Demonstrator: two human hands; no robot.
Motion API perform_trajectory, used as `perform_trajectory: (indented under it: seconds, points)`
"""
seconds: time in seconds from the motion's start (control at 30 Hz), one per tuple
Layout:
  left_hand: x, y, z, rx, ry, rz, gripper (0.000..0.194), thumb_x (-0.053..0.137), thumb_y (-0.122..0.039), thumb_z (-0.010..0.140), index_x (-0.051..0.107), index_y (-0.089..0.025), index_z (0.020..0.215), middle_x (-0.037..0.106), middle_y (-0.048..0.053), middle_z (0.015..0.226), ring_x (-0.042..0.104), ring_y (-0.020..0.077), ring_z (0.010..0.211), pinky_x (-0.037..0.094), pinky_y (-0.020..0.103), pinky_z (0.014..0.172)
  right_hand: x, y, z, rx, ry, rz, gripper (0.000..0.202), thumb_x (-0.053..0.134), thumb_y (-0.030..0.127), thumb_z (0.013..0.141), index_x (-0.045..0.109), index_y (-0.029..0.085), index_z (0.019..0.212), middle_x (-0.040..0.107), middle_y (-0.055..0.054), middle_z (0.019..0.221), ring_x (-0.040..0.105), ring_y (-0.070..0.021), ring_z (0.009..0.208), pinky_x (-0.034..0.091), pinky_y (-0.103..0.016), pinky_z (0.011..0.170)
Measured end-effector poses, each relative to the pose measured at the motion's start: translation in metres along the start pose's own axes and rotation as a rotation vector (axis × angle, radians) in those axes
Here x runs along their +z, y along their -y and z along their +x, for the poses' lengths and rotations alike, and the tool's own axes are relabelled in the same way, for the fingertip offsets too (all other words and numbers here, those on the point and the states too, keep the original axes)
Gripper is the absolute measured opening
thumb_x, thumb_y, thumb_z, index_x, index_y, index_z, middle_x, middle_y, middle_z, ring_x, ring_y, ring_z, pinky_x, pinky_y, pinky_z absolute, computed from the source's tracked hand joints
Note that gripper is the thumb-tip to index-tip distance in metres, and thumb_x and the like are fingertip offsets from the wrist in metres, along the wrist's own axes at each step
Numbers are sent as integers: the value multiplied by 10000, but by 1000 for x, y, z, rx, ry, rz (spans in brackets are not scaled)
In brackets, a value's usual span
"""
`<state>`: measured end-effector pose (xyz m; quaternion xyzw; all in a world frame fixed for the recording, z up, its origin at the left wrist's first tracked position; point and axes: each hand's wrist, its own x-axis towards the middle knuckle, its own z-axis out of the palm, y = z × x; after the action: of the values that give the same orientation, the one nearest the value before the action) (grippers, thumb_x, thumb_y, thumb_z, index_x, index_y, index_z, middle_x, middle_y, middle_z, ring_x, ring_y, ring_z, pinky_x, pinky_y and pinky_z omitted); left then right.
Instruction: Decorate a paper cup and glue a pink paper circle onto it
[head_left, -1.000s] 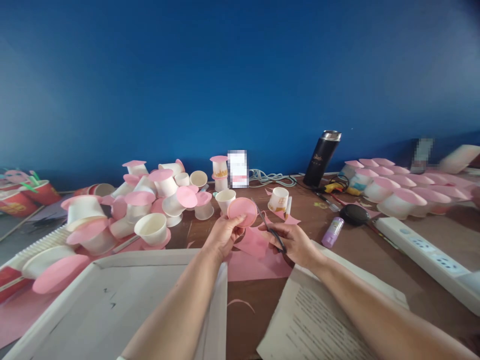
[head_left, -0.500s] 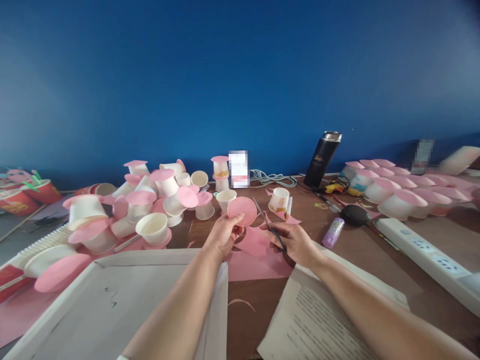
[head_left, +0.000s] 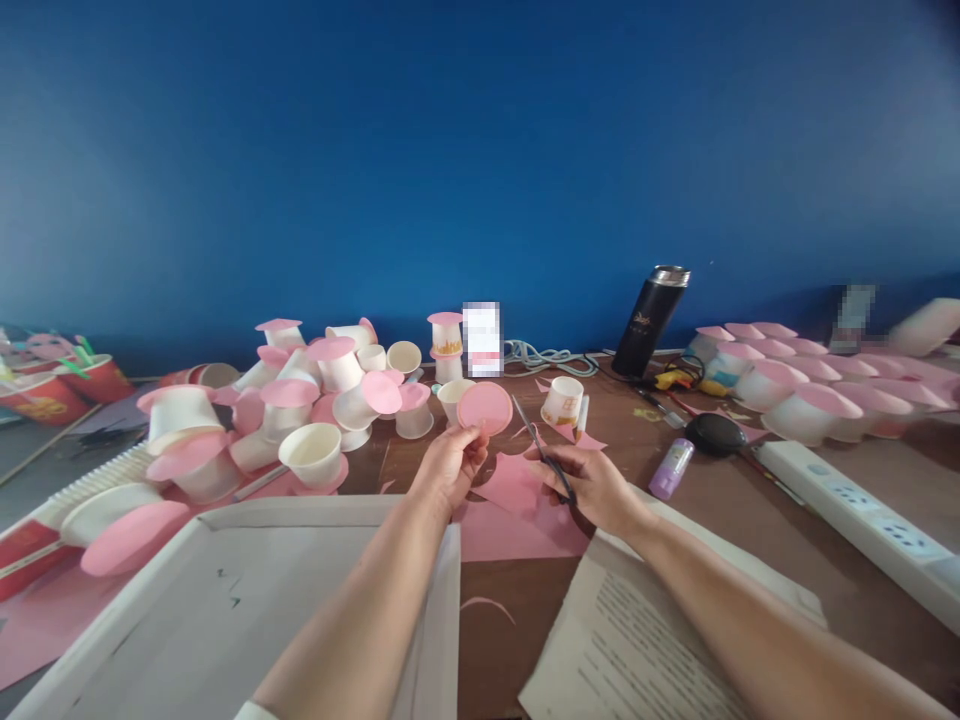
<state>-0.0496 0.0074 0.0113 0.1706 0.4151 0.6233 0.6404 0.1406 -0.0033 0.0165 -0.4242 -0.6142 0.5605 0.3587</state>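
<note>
My left hand pinches the lower edge of a round pink paper disc, which stands upright facing me. Dark-handled scissors are in my right hand, their blades pointing up and left, apart from the disc. Behind the disc stands a white paper cup, partly hidden. Another paper cup with a printed pattern is just beyond my right hand. Pink paper pieces lie on the brown table under and between my hands.
Many cups with pink discs crowd the left, others the right. A white tray and printed paper lie in front. A black bottle, purple tube and power strip are on the right.
The pink disc has tilted slightly, and my left fingers have moved down to its lower edge. The view has shifted a little. My right hand still holds the scissors.
</note>
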Motion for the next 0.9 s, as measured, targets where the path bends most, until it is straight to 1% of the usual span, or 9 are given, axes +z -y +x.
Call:
perform_trajectory:
  seconds: [0.13,0.27,0.37,0.5,0.7,0.9]
  points:
    - [-1,1,0,42,34,25,61,660,-112,732,611,-101,766,602,28,675,568,54,579,433,119,488,0,-1,0,9,5,-7,516,709,523,675,650,106,973,544,17,559,502,-104,479,380,-241,459]
    - [0,2,1,81,29,46,105,695,-112,688,597,-113,726,612,23,689,577,56,599,432,124,509,2,1,0,21,17,17,534,717,534,653,657,104,963,539,21,559,498,-103,493,389,-248,485]
    - [0,3,3,110,35,35,142,716,-122,662,582,-119,708,620,23,698,580,56,611,435,129,533,4,1,0,9,42,6,520,729,519,642,667,102,948,519,32,552,471,-91,496,369,-240,488]
    - [-2,3,4,137,40,-3,202,755,-148,626,579,-127,722,616,10,682,576,54,604,442,138,552,4,-2,0,-4,81,-31,504,717,500,665,669,105,975,520,34,562,441,-81,492,369,-239,488]
    - [-2,1,5,138,52,1,247,784,-163,600,568,-131,716,602,-2,659,562,49,583,439,141,543,4,-4,-1,0,109,-105,529,688,510,696,666,95,1024,573,4,582,478,-99,498,393,-249,489]
    - [0,2,2,128,76,65,247,785,-191,603,579,-126,722,606,7,653,557,55,585,438,149,547,2,-13,0,9,158,-141,534,663,494,744,640,101,1105,602,-7,603,512,-108,523,421,-244,506]
